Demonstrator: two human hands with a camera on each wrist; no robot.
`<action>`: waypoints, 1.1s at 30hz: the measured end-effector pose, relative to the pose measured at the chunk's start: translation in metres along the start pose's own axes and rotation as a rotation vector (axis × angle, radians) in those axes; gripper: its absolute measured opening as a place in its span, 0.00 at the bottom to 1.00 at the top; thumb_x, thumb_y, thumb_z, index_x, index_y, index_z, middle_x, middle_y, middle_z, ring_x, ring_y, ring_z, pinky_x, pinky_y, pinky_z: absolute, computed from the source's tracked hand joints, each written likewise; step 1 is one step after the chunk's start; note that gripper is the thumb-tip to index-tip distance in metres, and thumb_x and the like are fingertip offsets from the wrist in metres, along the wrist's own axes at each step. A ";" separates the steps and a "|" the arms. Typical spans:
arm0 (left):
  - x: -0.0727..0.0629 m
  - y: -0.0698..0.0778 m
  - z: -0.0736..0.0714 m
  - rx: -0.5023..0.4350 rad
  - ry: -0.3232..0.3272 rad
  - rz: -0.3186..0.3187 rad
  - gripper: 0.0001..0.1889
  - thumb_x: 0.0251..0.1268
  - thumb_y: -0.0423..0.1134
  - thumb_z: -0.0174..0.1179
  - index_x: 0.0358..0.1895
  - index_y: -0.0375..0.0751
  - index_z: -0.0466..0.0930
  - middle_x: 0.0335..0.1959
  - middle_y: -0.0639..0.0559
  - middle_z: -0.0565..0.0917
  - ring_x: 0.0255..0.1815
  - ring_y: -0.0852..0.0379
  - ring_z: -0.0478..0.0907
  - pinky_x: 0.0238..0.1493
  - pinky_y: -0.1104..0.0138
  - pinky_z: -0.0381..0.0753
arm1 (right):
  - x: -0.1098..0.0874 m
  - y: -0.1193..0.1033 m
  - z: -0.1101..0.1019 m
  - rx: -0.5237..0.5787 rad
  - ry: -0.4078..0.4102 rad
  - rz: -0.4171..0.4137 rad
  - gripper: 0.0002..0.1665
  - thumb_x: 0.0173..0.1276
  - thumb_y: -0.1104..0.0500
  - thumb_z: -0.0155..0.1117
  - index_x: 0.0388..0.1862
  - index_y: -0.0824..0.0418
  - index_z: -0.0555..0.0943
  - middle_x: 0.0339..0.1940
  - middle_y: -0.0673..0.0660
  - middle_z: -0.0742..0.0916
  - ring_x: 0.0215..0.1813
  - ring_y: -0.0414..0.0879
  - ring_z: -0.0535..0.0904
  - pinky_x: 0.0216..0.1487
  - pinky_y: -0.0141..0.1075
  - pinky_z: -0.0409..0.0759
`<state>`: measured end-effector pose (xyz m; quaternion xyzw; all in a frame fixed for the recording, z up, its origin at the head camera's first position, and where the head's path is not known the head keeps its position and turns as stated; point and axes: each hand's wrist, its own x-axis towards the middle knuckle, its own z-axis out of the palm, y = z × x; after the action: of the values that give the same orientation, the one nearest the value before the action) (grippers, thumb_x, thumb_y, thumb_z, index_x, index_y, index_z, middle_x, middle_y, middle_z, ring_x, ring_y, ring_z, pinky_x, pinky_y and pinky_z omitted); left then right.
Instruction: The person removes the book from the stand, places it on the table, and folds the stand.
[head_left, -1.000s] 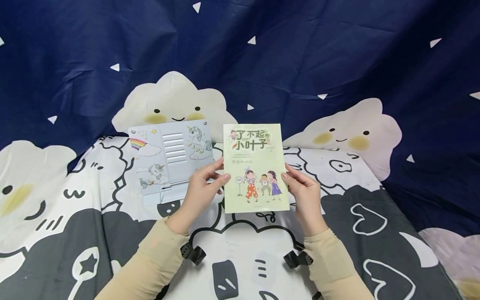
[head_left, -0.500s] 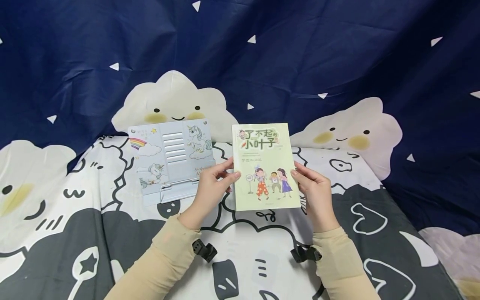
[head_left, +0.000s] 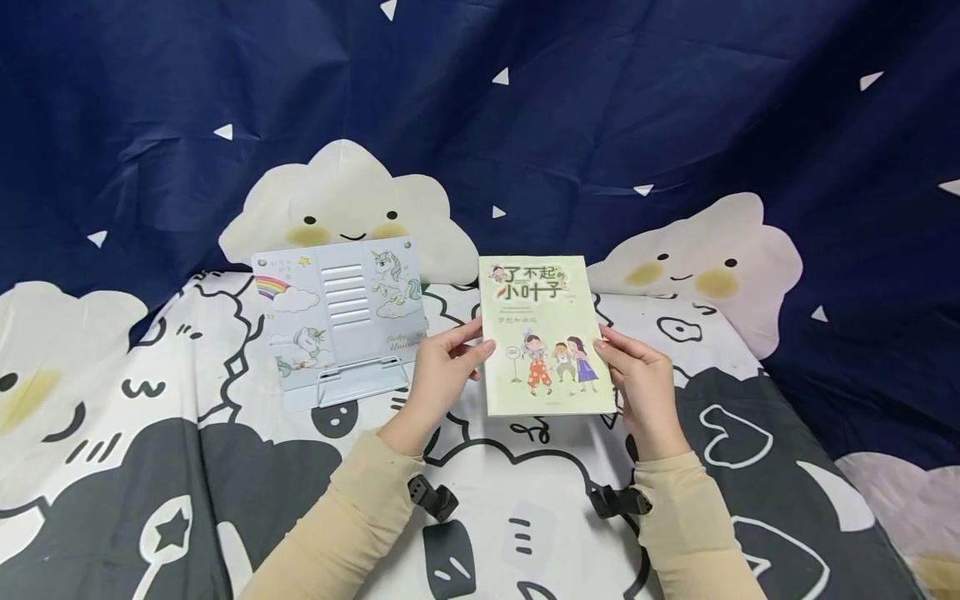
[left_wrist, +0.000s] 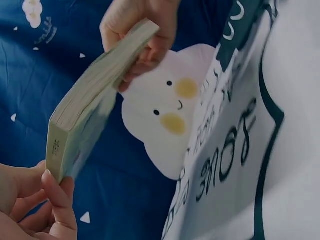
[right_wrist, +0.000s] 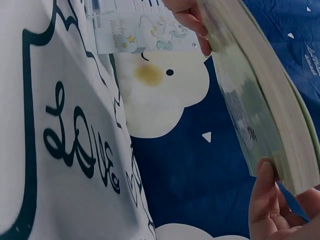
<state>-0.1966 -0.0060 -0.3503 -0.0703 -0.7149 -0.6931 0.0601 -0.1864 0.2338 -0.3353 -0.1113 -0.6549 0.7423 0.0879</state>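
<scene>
Nearest: beige sleeves [head_left: 341, 512], black wrist device [head_left: 432, 497] on each. Next, pinched by opposite side edges between fingers of left hand [head_left: 441, 375] and right hand [head_left: 648, 390]: green illustrated book [head_left: 547, 321], one, front cover showing, raised above printed cloth [head_left: 495, 487]. Beyond, leftward: pale-blue unicorn stand [head_left: 341, 321], wire ledge in front. Farthest: navy backdrop [head_left: 540, 150], cloud motifs.

Thick book [left_wrist: 86, 92] in left grip [left_wrist: 47, 214]
</scene>
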 end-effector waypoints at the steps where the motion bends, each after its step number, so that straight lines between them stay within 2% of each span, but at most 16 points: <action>1: 0.000 0.000 0.002 -0.005 -0.002 0.001 0.22 0.64 0.33 0.66 0.62 0.38 0.79 0.56 0.40 0.85 0.26 0.65 0.75 0.25 0.76 0.78 | 0.001 0.000 -0.001 0.004 0.008 0.006 0.26 0.67 0.65 0.67 0.63 0.69 0.77 0.37 0.44 0.89 0.36 0.38 0.86 0.37 0.27 0.84; 7: 0.001 -0.003 0.013 0.018 -0.028 0.001 0.23 0.65 0.34 0.65 0.64 0.40 0.78 0.59 0.44 0.83 0.30 0.66 0.75 0.27 0.74 0.80 | 0.007 0.002 -0.009 0.024 0.060 0.009 0.22 0.65 0.67 0.68 0.59 0.65 0.82 0.34 0.45 0.89 0.35 0.37 0.86 0.37 0.26 0.84; 10: 0.001 -0.005 0.017 0.040 -0.049 -0.016 0.25 0.65 0.36 0.65 0.65 0.42 0.77 0.62 0.46 0.81 0.27 0.66 0.75 0.26 0.70 0.82 | 0.010 0.001 -0.013 0.028 0.069 0.009 0.19 0.64 0.68 0.68 0.56 0.63 0.85 0.33 0.46 0.89 0.34 0.37 0.85 0.36 0.26 0.84; 14: 0.002 -0.007 0.020 0.040 -0.077 -0.049 0.26 0.65 0.37 0.66 0.67 0.45 0.75 0.65 0.47 0.80 0.22 0.64 0.75 0.25 0.69 0.81 | 0.014 0.001 -0.019 0.035 0.052 0.008 0.18 0.64 0.69 0.68 0.54 0.61 0.86 0.32 0.46 0.89 0.33 0.38 0.86 0.35 0.27 0.84; 17: 0.003 -0.008 0.021 0.017 -0.104 -0.074 0.28 0.64 0.36 0.66 0.68 0.46 0.74 0.66 0.49 0.78 0.25 0.63 0.77 0.27 0.70 0.82 | 0.015 0.001 -0.024 0.040 0.024 0.009 0.18 0.63 0.70 0.68 0.53 0.60 0.86 0.32 0.46 0.89 0.33 0.37 0.86 0.35 0.27 0.85; 21: 0.003 -0.010 0.023 -0.029 -0.163 -0.085 0.31 0.63 0.33 0.66 0.70 0.45 0.71 0.69 0.48 0.76 0.30 0.63 0.79 0.36 0.67 0.86 | 0.018 -0.001 -0.029 0.018 0.007 0.009 0.16 0.64 0.70 0.68 0.47 0.55 0.89 0.31 0.44 0.90 0.32 0.37 0.86 0.34 0.26 0.84; 25: 0.003 -0.012 0.029 -0.043 -0.202 -0.088 0.32 0.64 0.28 0.63 0.72 0.43 0.68 0.55 0.40 0.84 0.30 0.63 0.79 0.41 0.63 0.87 | 0.021 0.000 -0.036 -0.029 0.006 0.017 0.13 0.63 0.69 0.69 0.41 0.52 0.91 0.30 0.43 0.90 0.32 0.36 0.85 0.33 0.25 0.83; 28: 0.002 -0.012 0.033 -0.020 -0.211 -0.094 0.31 0.65 0.28 0.61 0.73 0.43 0.67 0.41 0.37 0.85 0.32 0.62 0.78 0.40 0.66 0.85 | 0.023 0.002 -0.041 -0.059 0.010 0.024 0.12 0.64 0.68 0.69 0.40 0.52 0.90 0.30 0.42 0.89 0.32 0.36 0.85 0.33 0.25 0.83; 33: -0.001 -0.009 0.041 0.002 -0.214 -0.122 0.32 0.65 0.29 0.61 0.73 0.43 0.67 0.38 0.40 0.85 0.35 0.63 0.76 0.36 0.73 0.78 | 0.026 0.004 -0.048 -0.082 0.016 0.051 0.11 0.64 0.67 0.69 0.38 0.51 0.91 0.29 0.41 0.89 0.32 0.35 0.85 0.33 0.25 0.83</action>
<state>-0.1967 0.0347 -0.3607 -0.1003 -0.7208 -0.6834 -0.0586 -0.1975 0.2862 -0.3459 -0.1374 -0.6810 0.7159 0.0696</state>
